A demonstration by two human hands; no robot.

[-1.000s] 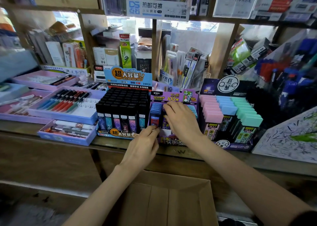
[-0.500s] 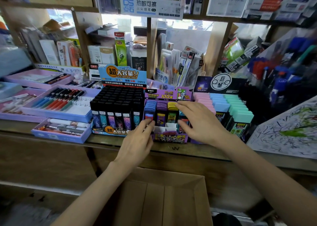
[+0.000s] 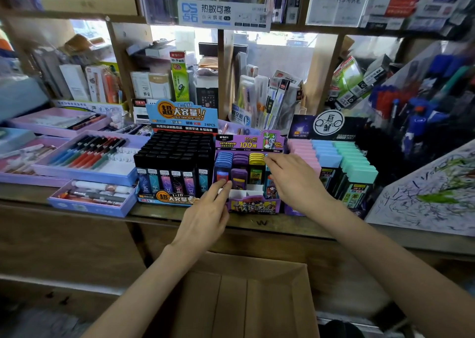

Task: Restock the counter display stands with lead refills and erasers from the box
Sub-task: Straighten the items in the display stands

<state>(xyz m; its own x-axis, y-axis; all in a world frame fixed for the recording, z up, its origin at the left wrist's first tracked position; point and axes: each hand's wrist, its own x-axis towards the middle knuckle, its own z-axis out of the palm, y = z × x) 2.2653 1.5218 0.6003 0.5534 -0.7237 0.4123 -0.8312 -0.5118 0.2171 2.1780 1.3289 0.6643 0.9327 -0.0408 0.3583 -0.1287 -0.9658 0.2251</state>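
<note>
Fingers [image 3: 221, 187] of the left hand [image 3: 205, 214] lie straight, touching a blue refill case [image 3: 222, 169] in the purple stand [image 3: 253, 206]; the right hand [image 3: 295, 181], loosely spread, seemingly holds nothing. Likely straightening rows; next comes a reach into the box [image 3: 295, 301].

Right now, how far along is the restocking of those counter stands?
Looks done: the black refill stand and the pastel stand show full rows. In hand: the purple stand, where the left hand touches the front blue case and the right hand lies over the right side. Left: its white front slots hold nothing visible, and the box shows only bare cardboard where I can see.
</note>
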